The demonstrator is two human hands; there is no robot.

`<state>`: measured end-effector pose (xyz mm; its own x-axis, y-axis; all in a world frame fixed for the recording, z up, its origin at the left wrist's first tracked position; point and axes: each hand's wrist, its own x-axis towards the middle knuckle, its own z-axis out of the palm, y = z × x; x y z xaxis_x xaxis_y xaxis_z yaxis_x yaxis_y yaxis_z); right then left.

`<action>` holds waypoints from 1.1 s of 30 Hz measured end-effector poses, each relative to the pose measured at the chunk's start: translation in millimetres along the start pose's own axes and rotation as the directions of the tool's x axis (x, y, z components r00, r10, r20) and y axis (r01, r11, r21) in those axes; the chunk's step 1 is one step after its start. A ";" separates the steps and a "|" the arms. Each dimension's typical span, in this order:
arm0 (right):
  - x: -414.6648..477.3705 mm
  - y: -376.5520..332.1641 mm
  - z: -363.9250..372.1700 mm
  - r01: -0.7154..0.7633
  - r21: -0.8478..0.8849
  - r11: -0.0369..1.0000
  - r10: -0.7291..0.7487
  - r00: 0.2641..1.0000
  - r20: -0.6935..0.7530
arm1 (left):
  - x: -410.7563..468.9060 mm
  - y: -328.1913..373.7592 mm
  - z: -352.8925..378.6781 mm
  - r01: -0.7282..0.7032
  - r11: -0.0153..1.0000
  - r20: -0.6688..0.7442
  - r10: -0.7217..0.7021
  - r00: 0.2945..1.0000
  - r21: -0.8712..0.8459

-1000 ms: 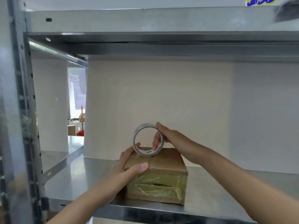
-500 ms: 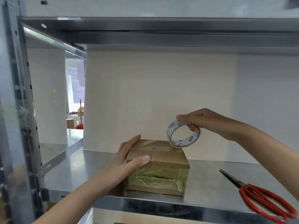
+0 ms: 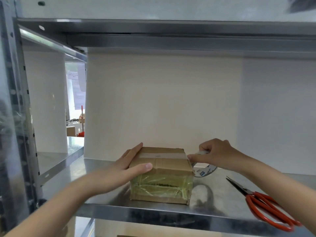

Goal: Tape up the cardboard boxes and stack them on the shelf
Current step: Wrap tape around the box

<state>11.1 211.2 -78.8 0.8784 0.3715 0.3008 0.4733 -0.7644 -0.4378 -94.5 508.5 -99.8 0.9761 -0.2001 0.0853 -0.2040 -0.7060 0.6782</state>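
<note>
Through the head camera, a small brown cardboard box point(image 3: 160, 170) sits on the grey metal shelf point(image 3: 102, 194), close to its front edge and roughly in the middle of the view, with a plain cream wall behind it and another metal shelf level overhead. A pale strip of tape point(image 3: 160, 155) runs across the top of the box from left to right, and the front face is covered with wrinkled, yellowish clear tape. The left hand point(image 3: 124, 166) grips the box at its left end, with the fingers laid over the top left edge and the thumb stretched along the upper front edge. The right hand point(image 3: 217, 156) is closed around a roll of clear tape with a white and blue core point(image 3: 205, 171), holding it just beside the right side of the box, low and near the shelf surface. Its extended fingertip touches the box's top right edge, where the strip ends. A pair of red-handled metal scissors point(image 3: 266, 207) lies flat on the shelf to the right, apart from the box, with the blades pointing toward the tape roll and the handles near the front edge.
</note>
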 end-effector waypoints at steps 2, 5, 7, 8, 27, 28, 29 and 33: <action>-0.8 -3.8 2.1 0.024 -0.037 0.999 -0.025 0.999 -0.035 | 4.2 24.9 -16.0 0.004 0.961 0.026 -0.012 1.000 0.276; -3.9 -7.2 8.1 0.010 -0.016 1.000 -0.010 1.000 -0.029 | 28.0 67.4 -12.4 -0.036 0.899 0.073 0.005 0.997 0.436; -7.0 -6.4 10.0 -0.010 -0.006 1.000 0.009 0.999 -0.031 | 47.0 79.5 5.6 -0.123 0.875 0.177 0.043 0.983 0.469; -10.0 -5.4 9.9 -0.032 -0.008 0.999 0.032 0.999 -0.030 | 54.9 78.7 13.2 -0.149 0.876 0.220 0.050 0.974 0.460; -74.9 49.7 16.3 0.047 -0.212 0.976 -0.063 0.996 -0.067 | 72.6 61.1 16.9 -0.227 0.881 0.297 0.105 0.949 0.414; -74.7 48.6 18.8 0.056 -0.225 0.973 -0.075 0.994 -0.076 | 72.1 61.6 17.1 -0.228 0.881 0.296 0.106 0.949 0.414; -74.9 47.7 19.6 0.056 -0.225 0.973 -0.077 0.993 -0.088 | 71.9 61.8 17.4 -0.228 0.882 0.298 0.105 0.949 0.414; -84.3 43.8 7.6 -0.011 -0.035 0.999 0.007 0.995 -0.095 | 72.0 61.7 17.4 -0.227 0.881 0.306 0.100 0.947 0.415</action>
<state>-41.7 150.3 -129.7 0.8715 0.3144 0.3765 0.4612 -0.7865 -0.4108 -38.1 438.7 -64.5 0.8808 -0.4676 -0.0750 -0.4324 -0.8586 0.2753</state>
